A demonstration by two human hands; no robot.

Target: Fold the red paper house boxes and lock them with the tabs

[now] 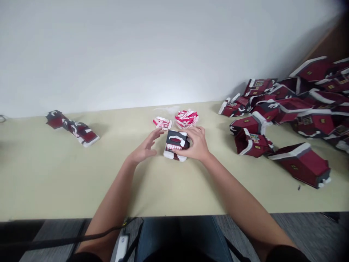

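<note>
A small dark red and black toy house (176, 142) with white snow-like trim stands on the table in front of me. My right hand (196, 142) grips it from the right, fingers behind and thumb across its front. To the left, my left hand (145, 146) is held apart from the house, its fingers spread and nothing in them. Just behind the house lie a small pile of red-and-white striped pieces (163, 123) and a fuller heap of striped pieces (187, 118), which seems to sit in a clear round dish.
Many red toy houses (293, 105) are piled along the right side of the table. One larger house (305, 163) lies nearest the front there. A few similar houses (72, 127) form a row at the left. The table's front edge (174, 215) runs before my lap.
</note>
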